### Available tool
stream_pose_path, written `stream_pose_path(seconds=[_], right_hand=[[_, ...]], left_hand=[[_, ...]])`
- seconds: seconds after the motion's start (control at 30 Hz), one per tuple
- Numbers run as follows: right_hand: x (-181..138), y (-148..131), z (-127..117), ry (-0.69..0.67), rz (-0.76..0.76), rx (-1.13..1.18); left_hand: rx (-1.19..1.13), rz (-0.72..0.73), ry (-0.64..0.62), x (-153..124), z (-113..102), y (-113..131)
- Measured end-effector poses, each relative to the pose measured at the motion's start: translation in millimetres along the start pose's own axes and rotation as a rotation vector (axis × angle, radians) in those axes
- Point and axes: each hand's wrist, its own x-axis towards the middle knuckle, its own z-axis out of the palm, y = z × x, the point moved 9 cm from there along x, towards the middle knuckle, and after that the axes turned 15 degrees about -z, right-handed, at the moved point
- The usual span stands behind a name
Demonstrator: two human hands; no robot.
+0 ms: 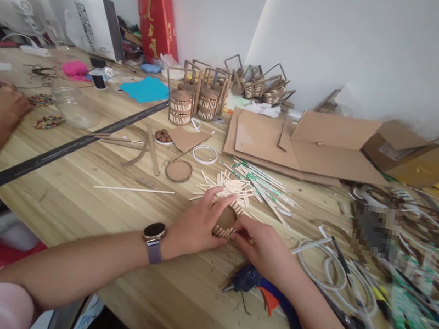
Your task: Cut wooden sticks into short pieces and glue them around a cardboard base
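Note:
A small round cardboard base (226, 220) ringed with short upright wooden sticks is between my hands at the middle of the table. My left hand (204, 220) curls around its left and far sides, thumb and fingers gripping the rim. My right hand (255, 240) pinches at the right edge of the ring; whatever its fingertips hold is too small to make out. Just beyond lies a loose pile of short wooden sticks (227, 185). Below my right wrist rests a blue glue gun (245, 280) with an orange trigger, its nozzle pointing left.
Small lidded stick baskets (181, 105) with tall handles stand at the back. Cardboard sheets (265, 138) lie behind the sticks. Cables and tools (352, 297) crowd the right. At the left, another person's hands (8, 100) work near a clear jar (74, 108). A round cardboard disc (178, 171) lies left of the pile.

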Motion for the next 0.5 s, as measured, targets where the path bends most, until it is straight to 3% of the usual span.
stream_pose_path(seconds=[0.5], right_hand=[[0.9, 1.6, 1.5, 0.015, -0.021, 0.005]], left_hand=[[0.007, -0.035, 0.010, 1.9, 3.4, 0.4]])
